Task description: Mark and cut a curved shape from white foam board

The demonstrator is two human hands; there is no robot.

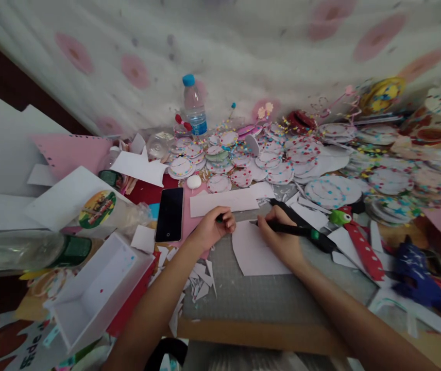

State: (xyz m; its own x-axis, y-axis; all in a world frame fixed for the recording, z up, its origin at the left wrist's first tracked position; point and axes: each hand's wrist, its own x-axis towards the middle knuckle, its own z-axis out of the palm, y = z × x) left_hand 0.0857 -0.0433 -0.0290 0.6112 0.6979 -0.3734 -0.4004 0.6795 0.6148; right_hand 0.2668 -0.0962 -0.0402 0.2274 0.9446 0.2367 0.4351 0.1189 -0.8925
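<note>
My right hand (282, 238) is closed on a black pen (288, 229), its tip at the upper edge of a white paper sheet (257, 252). The sheet lies on a grey cutting mat (243, 301). Left of the sheet, my left hand (216, 226) has its fingers curled round a small dark object (219, 218), perhaps a pen cap. A long white paper strip (224, 202) lies just beyond my hands. A phone (169, 214) with a dark screen rests left of my left hand.
Many decorated paper discs (280, 173) are piled at the back, beside a water bottle (194, 108). An open white box (97, 293) and a lying bottle (31, 250) are at left. A blue glue gun (417, 283) lies at right. Paper scraps (201, 281) litter the mat.
</note>
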